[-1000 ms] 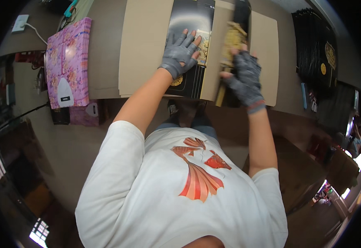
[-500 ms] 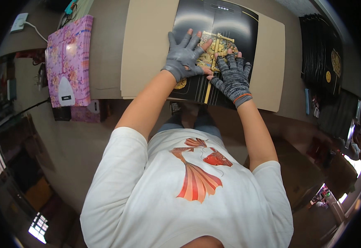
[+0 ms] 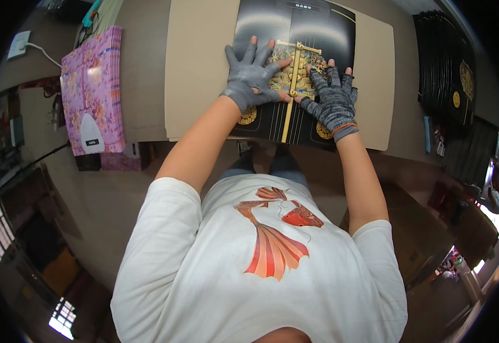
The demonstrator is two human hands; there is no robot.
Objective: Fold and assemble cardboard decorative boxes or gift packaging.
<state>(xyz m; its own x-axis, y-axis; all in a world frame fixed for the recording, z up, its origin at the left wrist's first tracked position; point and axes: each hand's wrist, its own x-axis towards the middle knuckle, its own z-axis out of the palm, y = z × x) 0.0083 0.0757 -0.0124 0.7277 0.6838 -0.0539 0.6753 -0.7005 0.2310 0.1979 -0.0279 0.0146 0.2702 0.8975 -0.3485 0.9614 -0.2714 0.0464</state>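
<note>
A glossy black printed sheet (image 3: pixel 321 27) with a gold and coloured design (image 3: pixel 297 71) lies on beige cardboard (image 3: pixel 198 63). My left hand (image 3: pixel 248 79), in a plain grey fingertipless glove, rests flat on the sheet's left half with its fingers spread. On the right half lies my right hand (image 3: pixel 332 102), in a mottled grey knitted glove with bare fingertips, its fingers also apart. Both thumbs point in toward the gold central strip (image 3: pixel 287 123). Neither hand grips anything. Parts of the design and of the lower gold roundels are covered by my hands.
To the left is a stack of pink floral packages (image 3: pixel 92 86) near a white plug box (image 3: pixel 19 44) with a cable. A stack of black and gold folded pieces (image 3: pixel 446 68) stands at the right, with a small blue object (image 3: pixel 428 134) below it.
My right hand has slid right and slightly down over the sheet, uncovering more of the design and a lower right roundel. The left hand has shifted slightly leftward in view.
</note>
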